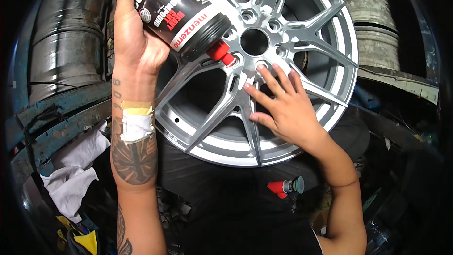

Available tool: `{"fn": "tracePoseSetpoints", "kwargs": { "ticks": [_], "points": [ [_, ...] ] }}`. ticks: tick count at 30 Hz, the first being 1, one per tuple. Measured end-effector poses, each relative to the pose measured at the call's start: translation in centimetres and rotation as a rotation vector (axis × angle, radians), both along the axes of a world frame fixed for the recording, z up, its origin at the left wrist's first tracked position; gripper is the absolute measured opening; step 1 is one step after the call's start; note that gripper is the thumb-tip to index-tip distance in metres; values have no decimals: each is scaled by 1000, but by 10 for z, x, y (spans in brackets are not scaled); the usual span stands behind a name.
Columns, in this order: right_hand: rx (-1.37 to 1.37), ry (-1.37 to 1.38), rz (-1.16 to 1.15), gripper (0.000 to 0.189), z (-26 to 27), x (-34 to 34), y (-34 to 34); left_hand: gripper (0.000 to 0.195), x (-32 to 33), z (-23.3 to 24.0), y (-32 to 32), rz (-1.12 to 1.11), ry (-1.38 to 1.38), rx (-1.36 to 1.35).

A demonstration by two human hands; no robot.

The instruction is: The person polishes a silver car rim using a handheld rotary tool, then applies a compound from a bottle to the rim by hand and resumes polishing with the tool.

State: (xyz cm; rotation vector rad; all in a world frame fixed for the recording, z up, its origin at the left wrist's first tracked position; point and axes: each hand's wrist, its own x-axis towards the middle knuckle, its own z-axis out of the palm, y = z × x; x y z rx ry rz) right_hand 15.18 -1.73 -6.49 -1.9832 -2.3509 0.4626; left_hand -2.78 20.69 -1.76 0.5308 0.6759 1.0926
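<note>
A silver multi-spoke alloy wheel (244, 95) lies tilted before me, its lower rim over my lap. My left hand (132, 32) grips a black bottle of Menzerna heavy cut compound (170, 14), tipped so that its red nozzle (223, 55) points down beside the hub's centre hole. White smears of compound (242, 79) show on the spokes around the hub. With fingers spread, my right hand (283, 104) rests on the lower spokes and holds nothing. Part of the wheel's upper left is hidden behind the bottle.
A small red polisher with a green pad (286, 186) lies below the wheel. Stacked metal wheel rims stand at left (67, 42) and right (375, 28). A blue metal frame (63, 113) runs along the left, with white cloths (70, 184) hanging below it.
</note>
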Motion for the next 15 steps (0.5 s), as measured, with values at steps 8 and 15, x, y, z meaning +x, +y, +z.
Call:
{"fn": "tracePoseSetpoints", "kwargs": {
  "ticks": [8,15],
  "points": [
    [-4,-49,-20,66,-5,-3,-5,34,-10,-4,6,-46,27,90],
    [15,-79,-63,66,-7,4,-1,35,-5,-2,6,-26,25,72]
  ]
}}
